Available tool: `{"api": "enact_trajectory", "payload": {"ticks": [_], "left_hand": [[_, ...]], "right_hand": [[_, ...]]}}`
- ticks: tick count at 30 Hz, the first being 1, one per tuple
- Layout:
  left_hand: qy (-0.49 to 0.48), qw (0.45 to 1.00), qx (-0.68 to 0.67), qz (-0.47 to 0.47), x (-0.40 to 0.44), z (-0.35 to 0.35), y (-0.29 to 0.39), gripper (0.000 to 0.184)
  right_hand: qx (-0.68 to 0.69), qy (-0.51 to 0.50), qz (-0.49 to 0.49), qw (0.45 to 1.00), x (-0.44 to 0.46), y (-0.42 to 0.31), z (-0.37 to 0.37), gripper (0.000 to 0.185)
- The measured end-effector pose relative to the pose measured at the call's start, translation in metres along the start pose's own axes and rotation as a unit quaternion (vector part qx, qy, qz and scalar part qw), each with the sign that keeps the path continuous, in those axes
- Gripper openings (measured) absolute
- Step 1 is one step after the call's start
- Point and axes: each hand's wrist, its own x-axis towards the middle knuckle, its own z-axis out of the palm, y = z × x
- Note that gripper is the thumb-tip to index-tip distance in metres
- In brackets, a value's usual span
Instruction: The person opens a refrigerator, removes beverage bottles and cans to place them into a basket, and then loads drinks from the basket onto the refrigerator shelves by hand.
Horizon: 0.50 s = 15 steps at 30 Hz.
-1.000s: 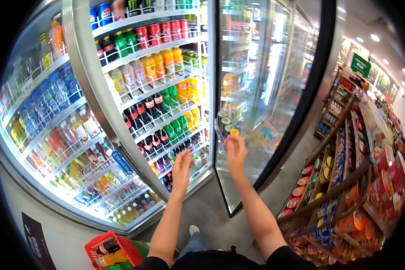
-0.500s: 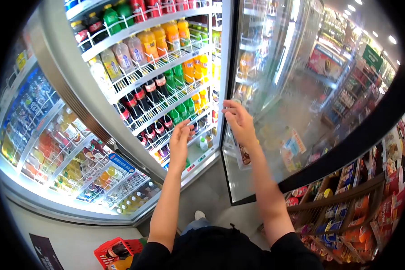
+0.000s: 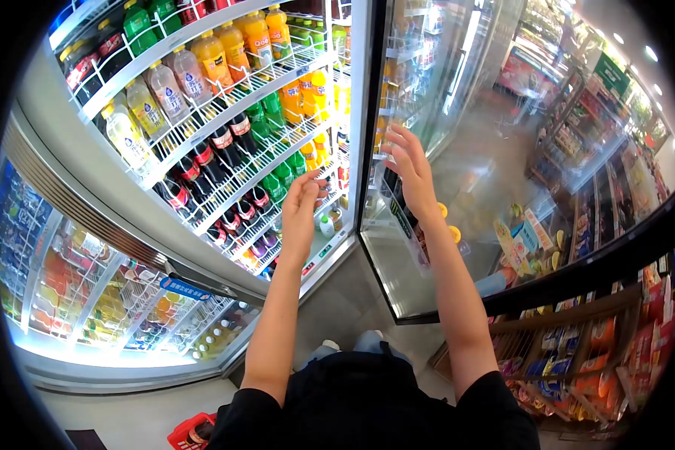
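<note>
My left hand (image 3: 302, 208) is in front of the lower shelves of an opened drinks cooler, with fingers loosely bent and apart and nothing seen in them. Behind it are green bottles (image 3: 273, 187) and dark cola bottles (image 3: 231, 219) on white wire racks (image 3: 202, 196). My right hand (image 3: 412, 174) is raised before the swung-out glass door (image 3: 487, 180), fingers spread and empty. Whether it touches the glass I cannot tell. Higher shelves hold orange drink bottles (image 3: 213, 61) and pale-labelled clear bottles (image 3: 167, 88).
A second, closed cooler (image 3: 112, 277) with a blue handle label (image 3: 185, 288) stands at the left. A red basket (image 3: 180, 436) with a dark bottle is at the lower left. Snack shelves (image 3: 570, 360) line the right, beyond the door's black lower edge (image 3: 517, 289).
The view has shifted, bringing more of the floor by my feet into sight and leaving less of the red basket. My right hand is higher, with its fingers more stretched; my left hand has risen slightly.
</note>
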Motion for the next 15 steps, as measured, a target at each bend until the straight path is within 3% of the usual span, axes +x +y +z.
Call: {"api": "enact_trajectory", "payload": {"ticks": [3,6,10,15], "left_hand": [[0.025,0.999,0.007,0.022,0.017,0.01,0.003,0.033],[0.026,1.0,0.008,0.007,0.034,0.023,0.007,0.034],[0.037,0.998,0.038,0.019,0.048,0.033,0.006,0.033],[0.041,0.999,0.036,-0.003,0.062,0.033,-0.014,0.035]], "right_hand": [[0.022,0.008,0.012,1.0,0.026,0.008,0.0,0.053],[-0.04,-0.05,0.039,0.997,0.039,0.009,-0.011,0.065],[0.041,0.015,0.069,0.997,0.052,0.009,-0.033,0.061],[0.011,-0.005,0.067,0.998,0.051,0.022,-0.045,0.062]]}}
